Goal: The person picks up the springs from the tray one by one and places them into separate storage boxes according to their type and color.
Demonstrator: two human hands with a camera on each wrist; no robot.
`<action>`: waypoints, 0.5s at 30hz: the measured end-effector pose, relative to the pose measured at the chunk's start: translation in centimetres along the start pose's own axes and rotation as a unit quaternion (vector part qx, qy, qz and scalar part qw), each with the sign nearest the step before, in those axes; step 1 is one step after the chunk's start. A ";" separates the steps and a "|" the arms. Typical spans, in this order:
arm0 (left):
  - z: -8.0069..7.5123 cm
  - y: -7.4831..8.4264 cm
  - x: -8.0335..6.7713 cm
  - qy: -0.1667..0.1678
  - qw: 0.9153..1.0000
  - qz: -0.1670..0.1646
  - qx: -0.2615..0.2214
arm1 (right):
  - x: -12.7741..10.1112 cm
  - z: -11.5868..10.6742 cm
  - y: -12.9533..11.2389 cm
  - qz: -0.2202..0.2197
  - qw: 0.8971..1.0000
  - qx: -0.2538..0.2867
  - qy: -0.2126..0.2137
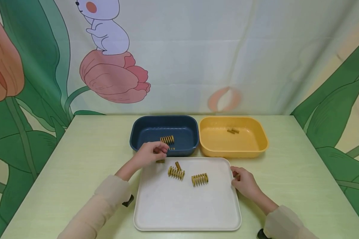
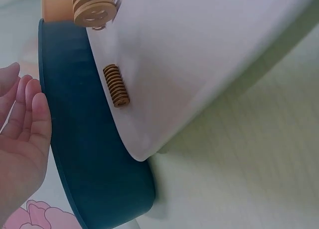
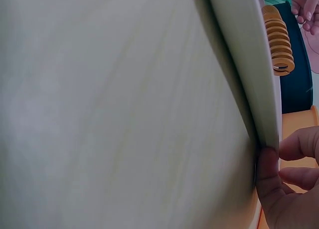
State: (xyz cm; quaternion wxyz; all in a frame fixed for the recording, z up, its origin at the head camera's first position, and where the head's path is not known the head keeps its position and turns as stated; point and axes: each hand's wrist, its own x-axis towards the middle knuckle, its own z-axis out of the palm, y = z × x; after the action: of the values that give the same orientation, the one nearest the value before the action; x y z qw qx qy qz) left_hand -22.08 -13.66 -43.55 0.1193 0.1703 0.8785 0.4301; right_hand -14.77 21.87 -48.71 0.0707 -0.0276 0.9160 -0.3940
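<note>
My left hand [image 1: 149,153] hovers at the front rim of the dark blue bin [image 1: 183,152], fingers loosely bent, with nothing between them in the left wrist view. A large yellow coil spring [image 1: 167,139] lies in that bin; another beside it is partly hidden by the hand. With thumb and fingers, my right hand [image 1: 246,183] pinches the right edge of the white tray [image 1: 186,209]. On the tray are two large springs, one left [image 1: 174,174] and one right [image 1: 199,179]. A small spring [image 1: 177,165] touches the left one; another small spring [image 2: 116,86] lies near the tray's back-left corner.
A yellow bin [image 1: 234,153] stands right of the blue one, with small springs [image 1: 233,131] inside. Both bins sit behind the tray on a pale green table [image 1: 293,159]. A printed curtain [image 1: 179,66] hangs behind the table.
</note>
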 end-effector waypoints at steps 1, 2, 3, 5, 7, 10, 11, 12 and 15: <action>0.1 0.0 0.0 -0.001 1.000 -0.001 -0.001 | 0.0 0.0 0.0 0.000 1.000 0.000 -0.001; 0.1 0.0 -0.1 -0.002 1.000 -0.002 -0.002 | 0.0 0.0 0.0 0.002 1.000 0.000 -0.001; 0.2 0.1 -0.2 -0.003 1.000 -0.003 -0.004 | 0.0 0.0 0.0 0.003 1.000 0.000 -0.002; 0.3 0.2 -0.3 -0.005 1.000 -0.004 -0.006 | 0.0 0.0 0.0 0.005 1.000 0.000 -0.003; 0.3 0.2 -0.4 -0.006 1.000 -0.004 -0.010 | 0.0 0.0 0.0 0.005 1.000 0.001 -0.003; 0.5 0.2 -0.6 -0.008 1.000 0.001 -0.013 | 0.0 0.0 -0.1 0.003 1.000 0.004 -0.001; 0.5 0.2 -0.7 -0.008 1.000 0.004 -0.014 | 0.0 0.0 -0.1 0.002 1.000 0.004 -0.001; 0.6 0.1 -0.8 -0.008 1.000 0.007 -0.014 | 0.0 0.0 -0.1 0.001 1.000 0.005 0.000; 0.8 -0.2 -1.0 -0.008 1.000 0.018 -0.012 | -0.1 0.0 0.0 -0.001 1.000 0.007 0.001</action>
State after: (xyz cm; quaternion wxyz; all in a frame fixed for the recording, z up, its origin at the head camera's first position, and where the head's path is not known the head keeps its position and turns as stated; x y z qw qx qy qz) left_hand -20.95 -13.59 -44.16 0.1208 0.1878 0.8694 0.4409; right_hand -14.71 21.85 -48.70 0.0698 -0.0277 0.9133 -0.4003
